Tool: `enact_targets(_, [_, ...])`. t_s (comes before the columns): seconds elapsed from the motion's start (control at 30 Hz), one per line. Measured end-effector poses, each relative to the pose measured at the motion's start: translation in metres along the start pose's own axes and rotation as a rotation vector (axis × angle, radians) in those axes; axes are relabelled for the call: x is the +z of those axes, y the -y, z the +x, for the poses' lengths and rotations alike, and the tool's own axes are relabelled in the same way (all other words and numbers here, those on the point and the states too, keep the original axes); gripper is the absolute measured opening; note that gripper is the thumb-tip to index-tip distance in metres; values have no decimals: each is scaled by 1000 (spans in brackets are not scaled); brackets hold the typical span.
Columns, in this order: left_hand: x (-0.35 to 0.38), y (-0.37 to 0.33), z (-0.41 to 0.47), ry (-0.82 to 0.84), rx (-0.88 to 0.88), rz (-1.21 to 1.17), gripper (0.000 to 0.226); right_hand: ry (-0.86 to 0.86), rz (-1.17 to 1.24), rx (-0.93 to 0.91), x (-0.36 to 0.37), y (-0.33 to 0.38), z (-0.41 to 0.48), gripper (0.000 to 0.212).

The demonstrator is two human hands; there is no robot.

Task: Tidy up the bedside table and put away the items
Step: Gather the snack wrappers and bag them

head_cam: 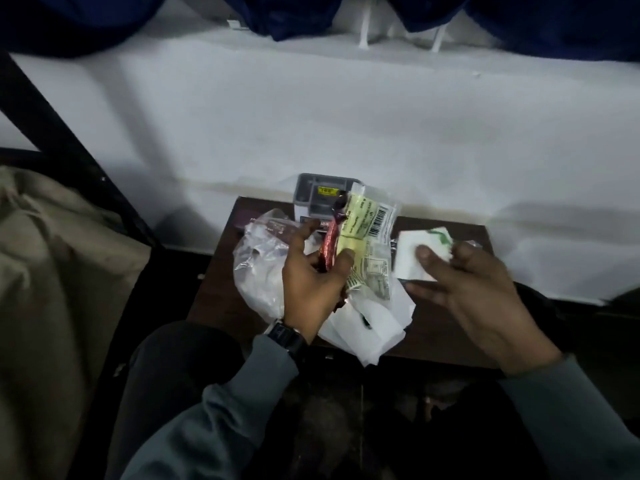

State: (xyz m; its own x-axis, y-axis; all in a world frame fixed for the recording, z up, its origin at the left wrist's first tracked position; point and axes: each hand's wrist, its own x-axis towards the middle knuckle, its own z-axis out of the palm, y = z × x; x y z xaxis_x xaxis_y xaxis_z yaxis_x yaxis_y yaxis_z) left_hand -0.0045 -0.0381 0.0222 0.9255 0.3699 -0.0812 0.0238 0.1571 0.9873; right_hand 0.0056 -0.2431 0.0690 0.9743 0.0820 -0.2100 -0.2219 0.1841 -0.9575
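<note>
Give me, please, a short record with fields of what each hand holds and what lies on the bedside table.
left hand: grips red wrapper and yellow-labelled packet
right hand: pinches white paper with green print
table: dark wood
on table: grey box at back, clear plastic bag at left, white sheets at front

A bedroom: a small brown bedside table (433,327) stands by a white wall (311,116), beside a black bed frame (65,136) with a tan blanket (52,271).
</note>
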Motion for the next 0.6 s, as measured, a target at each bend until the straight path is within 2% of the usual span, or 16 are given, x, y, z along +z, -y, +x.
enact_targets(0.1, [2, -7, -3, 64, -56, -188, 57, 55, -138, -5, 33, 11, 11, 28])
enact_targets(0.23, [-6, -10, -1, 129, -104, -386, 52, -86, -378, -151, 51, -3, 24, 13])
enact_targets(0.37, [-9, -8, -2, 143, -47, -321, 57, -191, -611, -269, 54, -16, 32, 39])
enact_targets(0.43, [-10, -8, -1, 95, 4, -262, 62, -173, -600, -243, 56, -16, 33, 49])
enact_targets(0.6, [-21, -18, 1, -14, 64, -178, 67, -120, -587, -217, 65, -19, 34, 58])
